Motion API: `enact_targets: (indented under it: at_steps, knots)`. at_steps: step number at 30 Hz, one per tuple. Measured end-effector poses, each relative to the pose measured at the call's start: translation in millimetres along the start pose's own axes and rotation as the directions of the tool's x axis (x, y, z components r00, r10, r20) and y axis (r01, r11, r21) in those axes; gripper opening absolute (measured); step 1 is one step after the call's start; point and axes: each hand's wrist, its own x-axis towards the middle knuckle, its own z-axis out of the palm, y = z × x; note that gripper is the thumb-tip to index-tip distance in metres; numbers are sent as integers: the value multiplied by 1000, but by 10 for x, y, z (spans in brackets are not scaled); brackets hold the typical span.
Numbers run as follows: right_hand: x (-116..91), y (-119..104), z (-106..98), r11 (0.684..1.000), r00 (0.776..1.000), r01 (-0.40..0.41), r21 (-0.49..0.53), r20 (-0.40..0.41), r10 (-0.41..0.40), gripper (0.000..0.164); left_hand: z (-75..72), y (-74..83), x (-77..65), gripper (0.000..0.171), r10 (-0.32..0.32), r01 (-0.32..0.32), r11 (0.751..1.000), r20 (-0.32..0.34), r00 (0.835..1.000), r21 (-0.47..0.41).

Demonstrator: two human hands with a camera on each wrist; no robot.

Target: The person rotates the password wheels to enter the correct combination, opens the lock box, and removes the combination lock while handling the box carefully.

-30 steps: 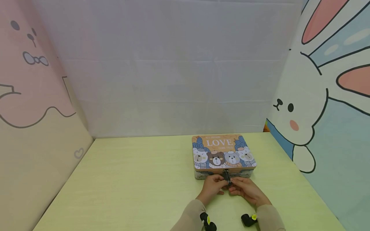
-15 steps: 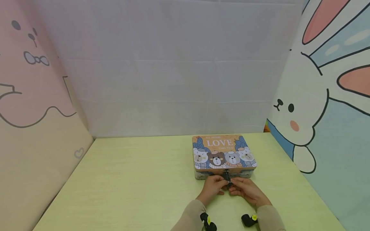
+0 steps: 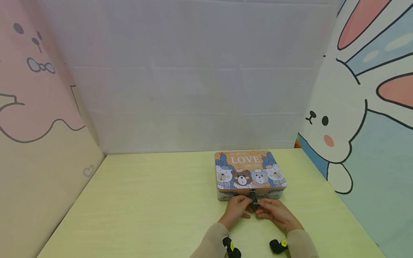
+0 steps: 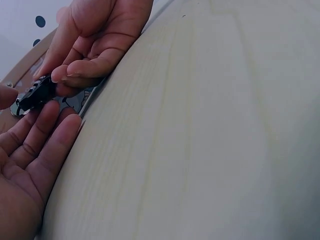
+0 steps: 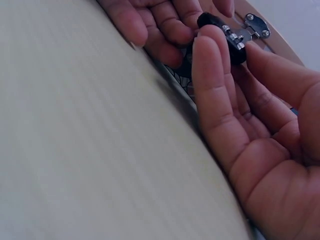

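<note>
A black combination padlock (image 3: 254, 201) hangs at the front clasp of a tin box (image 3: 248, 161) printed with bears and the word LOVE. The box's lid is down. My right hand (image 3: 276, 212) pinches the padlock (image 5: 234, 40) between thumb and fingers from the right. On the other side, my left hand (image 3: 237, 208) has relaxed fingers (image 4: 47, 117) close under the padlock (image 4: 39, 94); whether they touch it I cannot tell. Its thumb stands slightly apart from the lock. Silver number dials face upward, too small to read. A metal clasp plate (image 5: 258, 25) shows behind the lock.
The box stands on a pale yellow table (image 3: 155, 204), near its back right. A white sheet (image 3: 193, 79) hangs behind, with cartoon panels (image 3: 342, 136) at both sides. Black wrist devices (image 3: 278, 246) sit at both sleeves.
The left thumb has drawn back a little from the padlock, and the lock's dials now show more. My right hand and the box have stayed in place.
</note>
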Motion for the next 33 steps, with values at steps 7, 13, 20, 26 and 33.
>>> enact_targets:
  at_steps: [7,13,20,26,33]
  knots:
    - [2,7,4,1000,1000,-10,0,-17,10,21,-5,-22,4,10,4,-4,1000,2,1000,-29]
    - [3,13,-7,1000,1000,-8,-9,-9,8,21,-10,-54,14,10,29,-29,999,11,1000,-14]
    - [3,1,7,1000,1000,-7,-14,-21,7,19,-9,-71,34,12,51,-51,999,10,999,-10]
    - [5,3,-2,1000,1000,-6,-8,-17,6,19,-11,-60,32,12,68,-68,998,13,998,9]
    - [2,-13,14,1000,1000,-13,-11,-15,13,20,-5,-48,19,12,79,-79,997,13,997,12]
